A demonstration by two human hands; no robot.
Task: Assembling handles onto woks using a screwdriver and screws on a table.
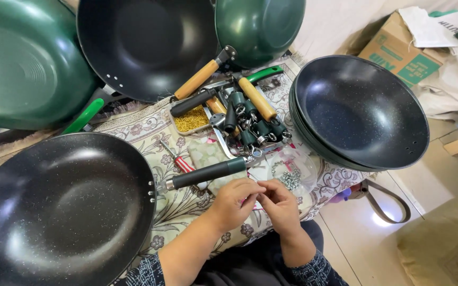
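Both hands meet at lower centre of the frame: the left hand [235, 204] and the right hand [278, 204] are pinched fingertip to fingertip around something small; what is held cannot be told.

Just above the left hand a dark green handle [208, 173] is seen, its long axis running from lower left to upper right, the metal end toward the black speckled wok [54, 212] at lower left. The left hand is nearer to it.

Five woks or stacks are counted: two green, three black. Two wooden handles [200, 78] lie at upper centre, beside a tray of brass screws [191, 119].
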